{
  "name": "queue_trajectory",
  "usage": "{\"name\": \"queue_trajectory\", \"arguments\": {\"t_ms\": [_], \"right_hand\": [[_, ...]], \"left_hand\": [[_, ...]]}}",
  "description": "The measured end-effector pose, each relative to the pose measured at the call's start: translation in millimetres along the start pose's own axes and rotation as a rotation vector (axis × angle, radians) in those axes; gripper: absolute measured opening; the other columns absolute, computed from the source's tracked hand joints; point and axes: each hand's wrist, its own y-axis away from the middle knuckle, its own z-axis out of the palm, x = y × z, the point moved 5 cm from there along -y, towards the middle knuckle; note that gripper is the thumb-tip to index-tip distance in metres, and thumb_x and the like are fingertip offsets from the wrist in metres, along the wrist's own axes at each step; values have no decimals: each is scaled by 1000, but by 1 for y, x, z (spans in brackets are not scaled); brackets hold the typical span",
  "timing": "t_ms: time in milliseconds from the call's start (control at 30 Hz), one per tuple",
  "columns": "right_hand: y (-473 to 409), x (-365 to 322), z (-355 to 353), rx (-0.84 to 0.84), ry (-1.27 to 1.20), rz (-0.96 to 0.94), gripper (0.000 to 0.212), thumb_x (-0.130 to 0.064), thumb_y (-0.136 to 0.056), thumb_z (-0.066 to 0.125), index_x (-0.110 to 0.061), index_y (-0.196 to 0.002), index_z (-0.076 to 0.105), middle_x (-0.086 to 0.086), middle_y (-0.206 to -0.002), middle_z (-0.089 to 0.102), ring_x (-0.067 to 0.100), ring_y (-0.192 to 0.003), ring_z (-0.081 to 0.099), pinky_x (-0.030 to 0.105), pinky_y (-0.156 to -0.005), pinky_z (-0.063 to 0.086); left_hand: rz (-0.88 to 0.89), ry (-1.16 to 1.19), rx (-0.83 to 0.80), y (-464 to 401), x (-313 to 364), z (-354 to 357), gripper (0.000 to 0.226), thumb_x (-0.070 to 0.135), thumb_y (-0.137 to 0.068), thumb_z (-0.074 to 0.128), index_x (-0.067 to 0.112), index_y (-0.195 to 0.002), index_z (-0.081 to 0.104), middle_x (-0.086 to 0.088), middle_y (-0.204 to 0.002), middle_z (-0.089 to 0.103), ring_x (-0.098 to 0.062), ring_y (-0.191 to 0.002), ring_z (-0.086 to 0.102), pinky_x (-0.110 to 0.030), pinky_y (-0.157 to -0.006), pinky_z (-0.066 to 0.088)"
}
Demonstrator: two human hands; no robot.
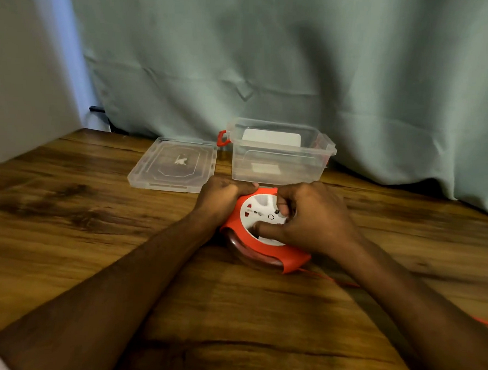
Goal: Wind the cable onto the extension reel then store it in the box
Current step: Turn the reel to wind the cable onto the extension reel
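An orange extension reel (291,261) with a white socket face (260,211) lies flat on the wooden table (93,233). My left hand (222,196) grips its far left rim. My right hand (314,217) rests on the white face, fingers curled into its recesses and thumb pressed on the disc. A thin orange cable (342,283) runs from the reel's right side toward the table's right edge, partly hidden under my right forearm. The clear plastic box (277,169) with red latches stands open just behind the reel.
The box's clear lid (173,165) lies flat to the left of the box. A grey-green curtain (300,60) hangs close behind the table, and a pale wall (21,88) is on the left.
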Motion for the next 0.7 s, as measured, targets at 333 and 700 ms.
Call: {"name": "queue_trajectory", "arguments": {"t_ms": [333, 700], "right_hand": [[0, -2, -1, 9, -161, -160, 22, -37, -80, 79, -33, -85, 59, -13, -65, 64, 1, -57, 53, 25, -57, 35], [-2, 21, -13, -312, -418, -262, 84, -16, -68, 92, -46, -134, 50, -18, -123, 70, 12, -91, 76, 47, -70, 65]], "left_hand": [[25, -23, 16, -2, 2, -1, 17, 24, -86, 74, 9, -90, 82, -9, -85, 81, -29, -79, 78, -48, -82, 63], [67, -46, -41, -1, 3, 2, 15, 24, -87, 75, 11, -82, 81, -10, -82, 80, -30, -78, 78, -45, -79, 62]]}}
